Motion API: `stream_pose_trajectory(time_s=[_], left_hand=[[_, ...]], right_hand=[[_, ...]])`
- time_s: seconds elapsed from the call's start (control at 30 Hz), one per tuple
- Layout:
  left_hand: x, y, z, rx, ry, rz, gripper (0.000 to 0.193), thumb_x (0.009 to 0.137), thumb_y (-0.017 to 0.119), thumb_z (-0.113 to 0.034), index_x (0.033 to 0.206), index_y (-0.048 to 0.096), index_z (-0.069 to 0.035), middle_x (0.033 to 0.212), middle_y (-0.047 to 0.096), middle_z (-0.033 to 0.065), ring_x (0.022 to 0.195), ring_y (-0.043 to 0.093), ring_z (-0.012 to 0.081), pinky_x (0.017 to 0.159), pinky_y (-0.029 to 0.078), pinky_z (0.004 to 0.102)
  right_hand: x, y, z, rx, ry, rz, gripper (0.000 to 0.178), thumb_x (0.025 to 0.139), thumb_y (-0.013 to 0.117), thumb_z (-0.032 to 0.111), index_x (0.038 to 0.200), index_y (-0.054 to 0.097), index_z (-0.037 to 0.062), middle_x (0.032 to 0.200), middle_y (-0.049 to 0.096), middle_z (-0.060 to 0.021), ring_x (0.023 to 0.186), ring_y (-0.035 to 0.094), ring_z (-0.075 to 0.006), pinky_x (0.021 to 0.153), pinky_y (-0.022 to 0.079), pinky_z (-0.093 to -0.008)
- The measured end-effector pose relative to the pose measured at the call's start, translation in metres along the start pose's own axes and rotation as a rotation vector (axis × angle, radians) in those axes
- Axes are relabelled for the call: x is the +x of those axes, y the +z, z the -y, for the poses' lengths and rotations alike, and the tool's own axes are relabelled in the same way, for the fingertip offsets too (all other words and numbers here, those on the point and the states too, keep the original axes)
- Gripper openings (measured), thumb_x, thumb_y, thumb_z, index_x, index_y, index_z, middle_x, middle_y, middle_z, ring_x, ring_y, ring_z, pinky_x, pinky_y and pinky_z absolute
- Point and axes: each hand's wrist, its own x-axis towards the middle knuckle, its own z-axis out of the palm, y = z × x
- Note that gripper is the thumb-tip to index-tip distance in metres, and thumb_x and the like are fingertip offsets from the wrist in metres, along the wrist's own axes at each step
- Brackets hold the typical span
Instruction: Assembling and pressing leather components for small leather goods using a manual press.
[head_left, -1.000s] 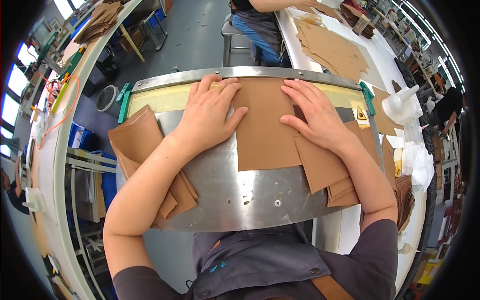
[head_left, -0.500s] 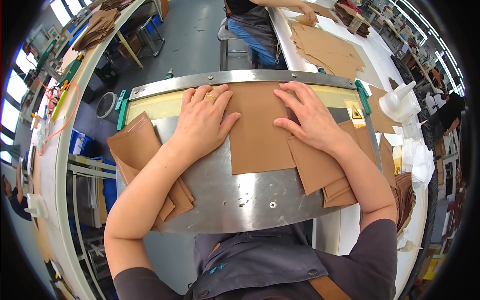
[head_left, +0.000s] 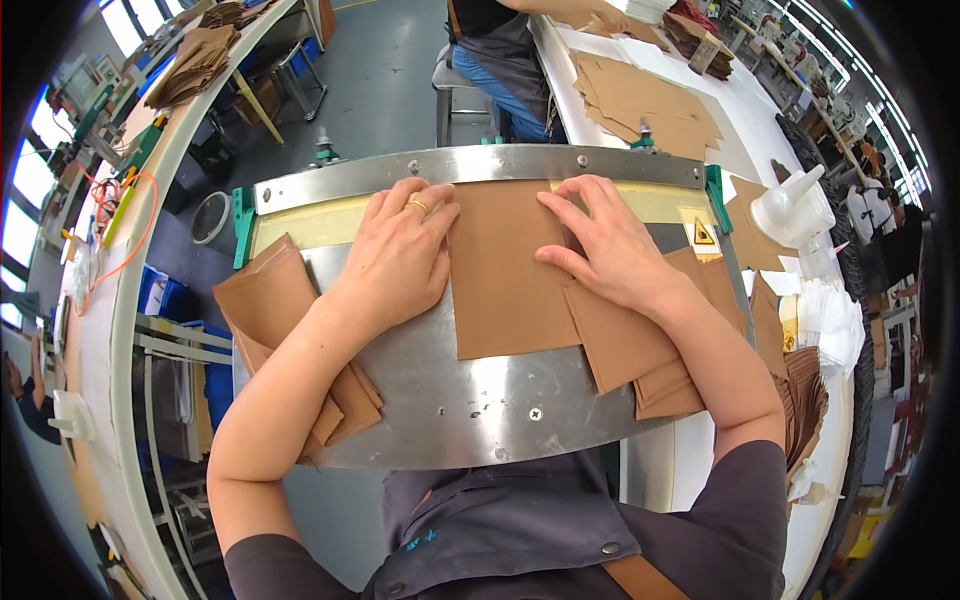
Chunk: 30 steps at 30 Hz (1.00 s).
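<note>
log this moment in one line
brown sheet: far end at metal bar | left hand: at its left edge | right hand: at its right edge

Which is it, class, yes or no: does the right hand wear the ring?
No: the gold-coloured ring sits on the left hand, and none shows on the right hand.

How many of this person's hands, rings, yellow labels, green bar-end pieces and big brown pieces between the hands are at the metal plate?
Left hand and right hand: 2
Ring: 1
Yellow label: 1
Green end pieces: 2
Middle brown piece: 1
Total: 7
</note>
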Motion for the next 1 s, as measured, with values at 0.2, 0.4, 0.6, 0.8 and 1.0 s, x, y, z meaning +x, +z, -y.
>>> stream_pose_trajectory(time_s=[0.2,0.4,0.6,0.8,1.0], left_hand=[[-0.003,-0.010,-0.005,0.058,0.079,0.026,0.041,0.080,0.060,-0.006,0.120,0.065,0.001,0.131,0.062,0.0146,0.132,0.050,0.0345,0.115,0.035,0.0459],[0.010,-0.028,-0.017,0.344,-0.081,0.347,0.044,0.081,0.077,-0.036,0.108,0.067,-0.003,0.111,0.069,0.0151,0.109,0.059,0.0310,0.105,0.041,0.0426],[0.001,-0.007,-0.015,0.032,-0.099,0.091,0.063,0.080,0.078,-0.051,0.112,0.065,0.002,0.126,0.062,0.0212,0.112,0.057,0.0345,0.101,0.045,0.0452],[-0.008,0.009,-0.014,-0.061,-0.109,0.115,0.085,0.086,0.069,-0.060,0.136,0.054,0.007,0.149,0.043,0.0310,0.143,0.038,0.0429,0.117,0.034,0.0463],[-0.005,0.005,-0.015,0.116,-0.073,0.139,0.096,0.089,0.060,-0.067,0.142,0.045,0.012,0.151,0.041,0.0328,0.144,0.037,0.0430,0.121,0.027,0.0471]], right_hand=[[-0.002,-0.002,0.003,0.072,0.045,0.016,0.050,0.092,0.071,0.030,0.133,0.058,0.0036,0.132,0.052,-0.0138,0.125,0.049,-0.0335,0.106,0.043,-0.0432],[0.005,-0.016,0.005,0.129,-0.074,-0.273,0.038,0.088,0.075,0.025,0.117,0.063,0.0040,0.120,0.060,-0.0098,0.110,0.059,-0.0302,0.096,0.048,-0.0409],[0.000,-0.004,-0.006,-0.009,-0.119,-0.127,0.035,0.089,0.073,0.026,0.115,0.065,0.0041,0.123,0.062,-0.0108,0.113,0.060,-0.0304,0.097,0.049,-0.0401],[-0.001,-0.013,-0.012,0.053,0.075,-0.001,0.038,0.093,0.069,0.029,0.120,0.064,0.0035,0.128,0.062,-0.0107,0.118,0.060,-0.0315,0.101,0.047,-0.0419],[-0.002,-0.010,-0.020,-0.043,0.025,0.016,0.043,0.095,0.066,0.030,0.128,0.061,0.0023,0.138,0.058,-0.0114,0.123,0.058,-0.0309,0.107,0.045,-0.0400]])
